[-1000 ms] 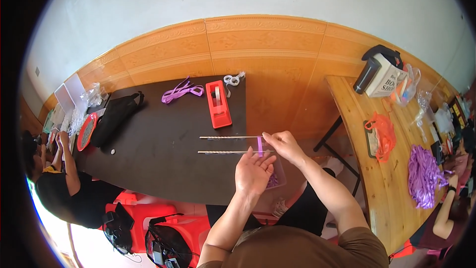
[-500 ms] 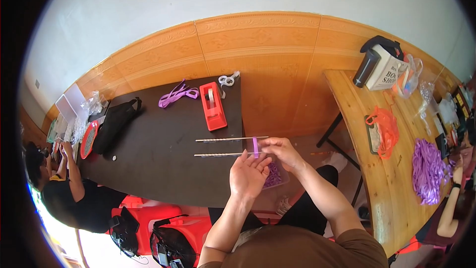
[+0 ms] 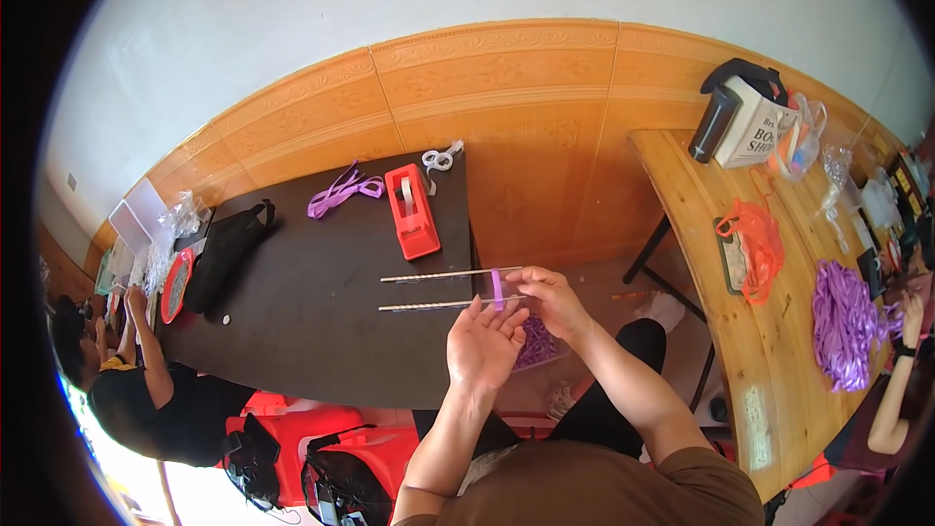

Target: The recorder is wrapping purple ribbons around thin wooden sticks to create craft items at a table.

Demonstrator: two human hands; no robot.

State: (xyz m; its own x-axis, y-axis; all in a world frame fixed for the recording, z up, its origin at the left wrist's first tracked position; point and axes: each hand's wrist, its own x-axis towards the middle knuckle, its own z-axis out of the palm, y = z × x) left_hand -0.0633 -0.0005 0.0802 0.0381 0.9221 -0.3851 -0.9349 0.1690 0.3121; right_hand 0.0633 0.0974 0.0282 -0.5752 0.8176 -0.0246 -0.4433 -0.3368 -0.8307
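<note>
My right hand (image 3: 550, 297) pinches a clear flat sleeve (image 3: 450, 289) with a purple band (image 3: 498, 287) wrapped around it, held over the near right corner of the dark table (image 3: 312, 331). The sleeve's two long edges stretch leftward above the table. My left hand (image 3: 484, 343) is held palm up just under the sleeve's near end, fingers spread, touching it. Beneath both hands sits a clear bag of purple pieces (image 3: 535, 341), partly hidden.
A red tape dispenser (image 3: 411, 211), scissors (image 3: 439, 158), purple ribbon (image 3: 341, 191) and a black bag (image 3: 226, 251) lie on the dark table. A person (image 3: 136, 370) sits at its left end. The wooden table (image 3: 779, 331) on the right holds purple ribbons (image 3: 845, 319) and an orange bag (image 3: 756, 244).
The view has shifted slightly. My hands have stayed on the sleeve; the purple band sits at about the same place near my right fingers.
</note>
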